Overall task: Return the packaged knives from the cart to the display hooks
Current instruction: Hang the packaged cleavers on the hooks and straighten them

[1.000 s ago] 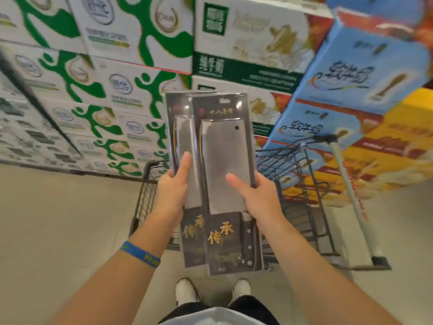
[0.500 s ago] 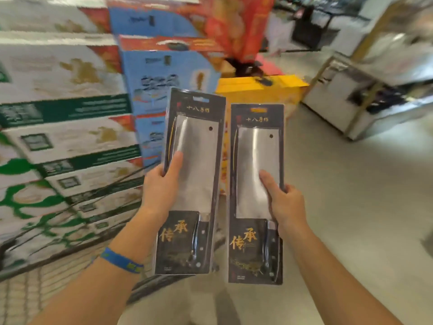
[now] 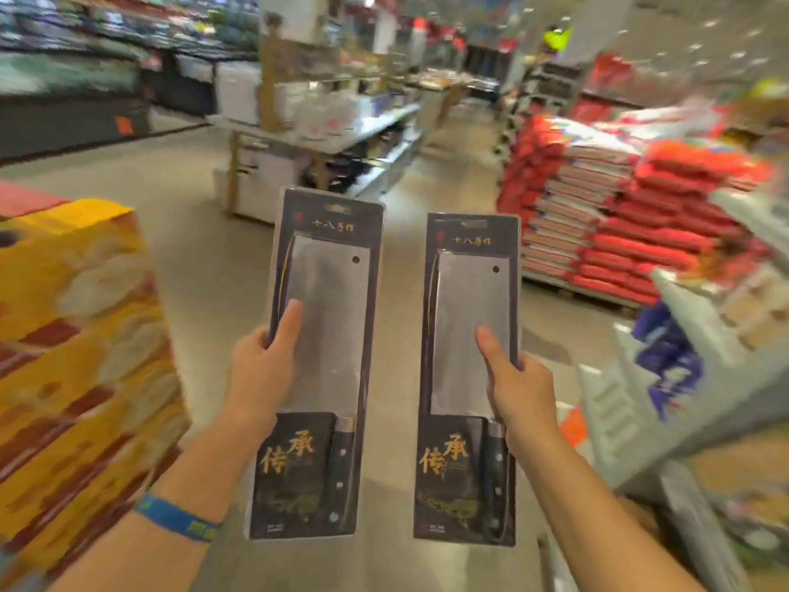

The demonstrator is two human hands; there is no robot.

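The left hand (image 3: 260, 369) and right hand (image 3: 518, 390) each grip an upright packaged cleaver (image 3: 324, 335) (image 3: 471, 348), thumbs across the fronts, mid-carry; no display hooks show yet, so finding them comes next.

The left pack (image 3: 318, 369) and the right pack (image 3: 459, 378) that I hold are dark printed card under a clear, glossy plastic shell. Each blade (image 3: 337, 301) looks like brushed steel, matt grey. The handles (image 3: 341, 463) are smooth and black with metal rivets. My wristband (image 3: 177, 517) looks rubbery and matt. The floor (image 3: 205, 258) is smooth, with a dull sheen.
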